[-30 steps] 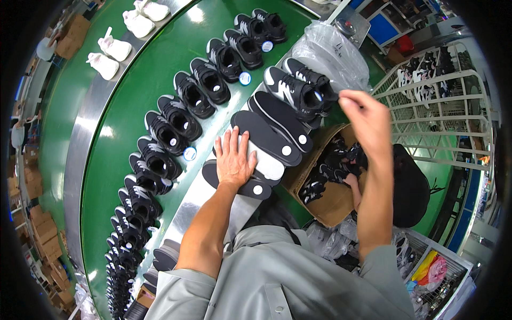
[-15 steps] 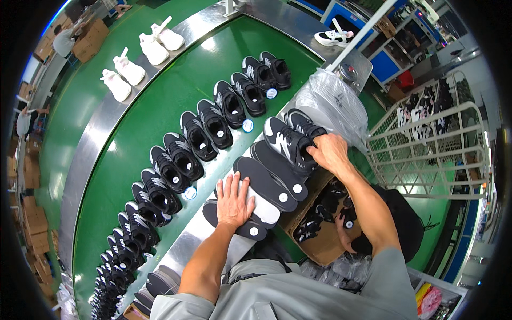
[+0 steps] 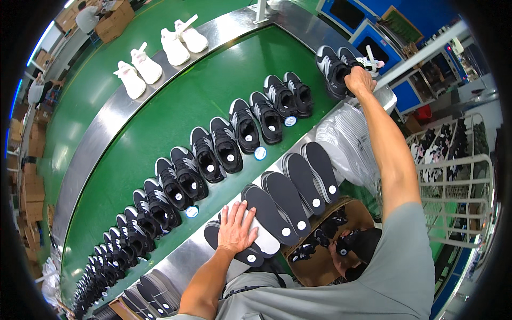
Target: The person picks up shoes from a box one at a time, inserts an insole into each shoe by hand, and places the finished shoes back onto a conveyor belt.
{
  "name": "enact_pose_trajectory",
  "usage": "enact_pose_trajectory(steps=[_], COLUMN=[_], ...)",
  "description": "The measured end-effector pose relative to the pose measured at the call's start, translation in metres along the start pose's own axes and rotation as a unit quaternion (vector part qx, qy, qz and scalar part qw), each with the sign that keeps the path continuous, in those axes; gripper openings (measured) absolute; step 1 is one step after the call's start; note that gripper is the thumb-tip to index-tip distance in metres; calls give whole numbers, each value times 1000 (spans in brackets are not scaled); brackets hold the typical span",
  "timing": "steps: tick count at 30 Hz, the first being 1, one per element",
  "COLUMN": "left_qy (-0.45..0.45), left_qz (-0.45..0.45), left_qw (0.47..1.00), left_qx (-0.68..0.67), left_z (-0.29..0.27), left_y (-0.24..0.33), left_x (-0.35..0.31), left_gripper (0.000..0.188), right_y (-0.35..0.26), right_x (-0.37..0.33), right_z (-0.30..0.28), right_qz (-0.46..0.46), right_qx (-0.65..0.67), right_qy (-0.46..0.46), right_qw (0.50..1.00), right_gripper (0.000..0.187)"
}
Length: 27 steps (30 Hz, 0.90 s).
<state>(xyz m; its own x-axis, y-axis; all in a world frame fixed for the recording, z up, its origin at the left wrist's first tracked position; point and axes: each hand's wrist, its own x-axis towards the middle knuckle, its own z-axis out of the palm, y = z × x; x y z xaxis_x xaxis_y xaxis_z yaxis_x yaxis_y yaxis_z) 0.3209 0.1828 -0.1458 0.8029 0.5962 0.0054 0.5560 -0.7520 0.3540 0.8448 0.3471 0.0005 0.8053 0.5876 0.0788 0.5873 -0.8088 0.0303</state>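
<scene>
Out at the far right, my right hand [image 3: 360, 81] is closed on a pair of black and grey sneakers [image 3: 332, 72], held side by side over the green belt's far end. My left hand [image 3: 238, 228] lies flat with fingers apart on a white-faced insole [image 3: 266, 244] and the dark insoles around it. Several black insoles [image 3: 265, 213] with round white stickers at the heel lie in overlapping pairs on the metal ledge to the right of that hand. A long row of black sneakers [image 3: 224, 144] stands on the belt beyond.
White sneakers [image 3: 145, 66] stand on the belt's metal rim [image 3: 104, 114]. Clear plastic bags [image 3: 346, 141] are piled at the ledge's right end. Below, another person's hand [image 3: 341, 260] reaches into a cardboard box [image 3: 314, 269] of dark shoes. A wire rack [image 3: 453, 189] stands right.
My right hand has carried the sneaker pair from above the insoles up and away to the belt's far end. My left hand remains on the insoles. The view has shifted.
</scene>
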Motion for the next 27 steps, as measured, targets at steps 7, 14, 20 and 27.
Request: enact_pose_trajectory(steps=[7,14,20,27], left_qy=[-13,-20,-20,-19], left_qz=[-10,-16,-14,-5], left_qw=[1000,1000,1000,1000], left_qx=[9,7,9,8], left_z=[2,3,4,5], left_y=[0,2,4,8], left_x=[0,4,7,11], left_gripper=[60,61,61,61], right_y=[-27,-26,-16,-64], right_x=[37,56,65,21], right_z=[60,117,153,87], right_qz=[-12,-52,-148,-125], right_qx=[-42,-39,-4,42], right_qy=[-71,-89,-59,132], right_qw=[997,994,987,982], right_gripper=[34,32,30,28])
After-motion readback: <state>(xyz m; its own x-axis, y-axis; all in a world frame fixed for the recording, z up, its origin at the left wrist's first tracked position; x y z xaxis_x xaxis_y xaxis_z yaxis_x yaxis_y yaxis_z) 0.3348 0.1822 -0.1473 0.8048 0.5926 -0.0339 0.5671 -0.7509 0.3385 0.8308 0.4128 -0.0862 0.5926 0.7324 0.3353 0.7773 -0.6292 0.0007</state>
